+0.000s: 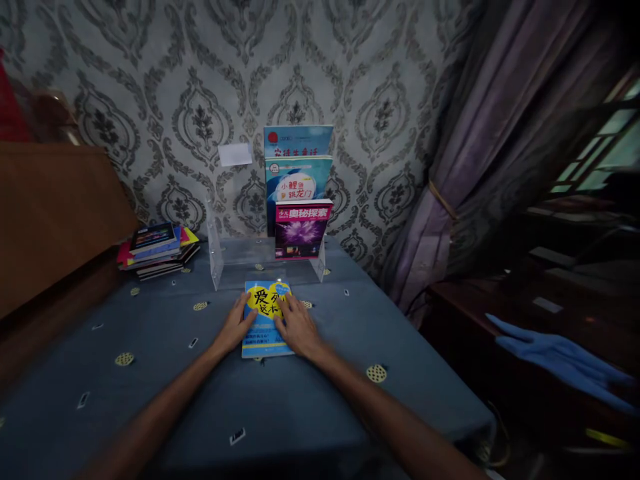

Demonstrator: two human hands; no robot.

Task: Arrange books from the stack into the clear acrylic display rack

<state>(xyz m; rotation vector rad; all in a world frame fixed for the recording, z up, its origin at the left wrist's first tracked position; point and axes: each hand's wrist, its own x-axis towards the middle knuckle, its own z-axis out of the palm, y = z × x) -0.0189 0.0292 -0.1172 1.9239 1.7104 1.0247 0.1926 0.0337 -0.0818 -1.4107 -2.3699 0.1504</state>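
Note:
A blue paperback book (265, 338) with a yellow heart and black Chinese lettering on its cover lies face up on the table. My left hand (234, 325) rests along its left edge, fingers stretched out and thumb reaching onto the cover. From the other side, my right hand (300, 328) lies over the right part of the cover with thumb and fingers spread. Just beyond the book stands a clear acrylic rack (245, 252). Its right side carries a pink-and-purple book (300, 231), with a teal book (297, 177) and a light blue book (300, 139) rising in tiers behind.
A stack of books (160, 248) sits at the back left, beside a brown box-like object (60, 220). The blue tablecloth (200, 407) has a pineapple pattern. At right are a tied curtain (425, 220) and a blue glove-like item (555, 353) on a dark surface.

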